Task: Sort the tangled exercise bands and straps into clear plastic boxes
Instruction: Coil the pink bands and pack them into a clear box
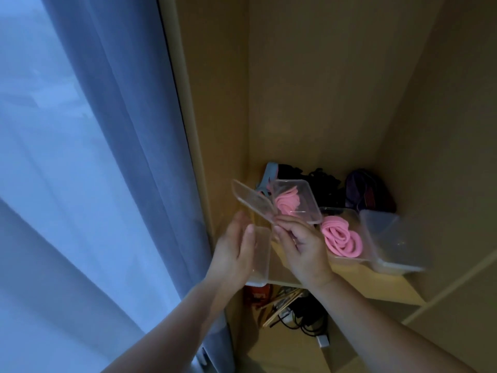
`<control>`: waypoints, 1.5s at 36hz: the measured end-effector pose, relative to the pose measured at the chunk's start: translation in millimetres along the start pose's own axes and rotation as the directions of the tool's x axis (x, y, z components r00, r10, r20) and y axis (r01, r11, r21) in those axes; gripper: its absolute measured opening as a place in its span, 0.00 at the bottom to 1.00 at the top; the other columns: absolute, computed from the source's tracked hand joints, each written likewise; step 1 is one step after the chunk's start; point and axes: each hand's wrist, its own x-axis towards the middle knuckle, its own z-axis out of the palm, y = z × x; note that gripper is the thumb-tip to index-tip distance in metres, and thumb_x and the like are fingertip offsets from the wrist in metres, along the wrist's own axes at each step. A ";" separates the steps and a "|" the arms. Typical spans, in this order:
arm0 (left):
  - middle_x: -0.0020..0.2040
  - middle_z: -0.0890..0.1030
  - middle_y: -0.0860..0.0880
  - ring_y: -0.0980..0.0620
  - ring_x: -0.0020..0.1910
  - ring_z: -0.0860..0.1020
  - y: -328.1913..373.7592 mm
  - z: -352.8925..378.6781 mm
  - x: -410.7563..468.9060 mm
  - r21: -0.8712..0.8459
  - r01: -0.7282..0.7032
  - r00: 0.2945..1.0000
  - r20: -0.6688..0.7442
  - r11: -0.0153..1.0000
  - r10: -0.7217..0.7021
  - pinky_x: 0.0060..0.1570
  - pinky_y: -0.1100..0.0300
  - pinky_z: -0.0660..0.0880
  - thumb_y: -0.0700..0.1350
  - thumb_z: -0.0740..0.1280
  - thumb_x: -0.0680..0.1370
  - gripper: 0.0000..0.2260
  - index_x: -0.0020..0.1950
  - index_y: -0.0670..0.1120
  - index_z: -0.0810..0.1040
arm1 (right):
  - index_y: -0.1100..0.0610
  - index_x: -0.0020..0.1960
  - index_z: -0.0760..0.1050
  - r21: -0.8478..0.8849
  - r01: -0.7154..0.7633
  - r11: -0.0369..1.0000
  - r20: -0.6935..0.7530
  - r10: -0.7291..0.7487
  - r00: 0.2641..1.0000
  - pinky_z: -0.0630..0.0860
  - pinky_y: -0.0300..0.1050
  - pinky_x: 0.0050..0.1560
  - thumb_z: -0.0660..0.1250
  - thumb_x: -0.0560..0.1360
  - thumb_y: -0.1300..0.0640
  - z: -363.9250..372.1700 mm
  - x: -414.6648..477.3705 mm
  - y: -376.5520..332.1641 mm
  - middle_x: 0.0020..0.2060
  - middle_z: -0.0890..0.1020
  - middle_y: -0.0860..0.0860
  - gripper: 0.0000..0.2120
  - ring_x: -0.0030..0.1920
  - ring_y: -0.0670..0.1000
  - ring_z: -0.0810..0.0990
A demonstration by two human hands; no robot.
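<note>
Our right hand (301, 246) pinches the box (304, 203) with its pink band (286, 201); our left hand (236, 246), fingers straight, backs what seems the lid (260, 254). We square edges, then press evenly.

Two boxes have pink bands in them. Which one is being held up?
The left clear box, tilted, gripped at its rim by the right hand; the other box sits flat on the shelf.
</note>
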 end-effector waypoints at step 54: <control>0.69 0.64 0.43 0.47 0.64 0.71 -22.9 191.1 17.0 0.414 0.339 0.911 0.080 0.845 -0.405 0.51 0.76 0.57 0.47 0.61 0.81 0.26 0.77 0.41 0.58 | 0.50 0.36 0.77 -0.672 -0.311 0.672 0.417 0.690 0.591 0.70 0.41 0.41 0.62 0.73 0.63 -110.8 50.7 193.9 0.39 0.80 0.53 0.12 0.44 0.56 0.79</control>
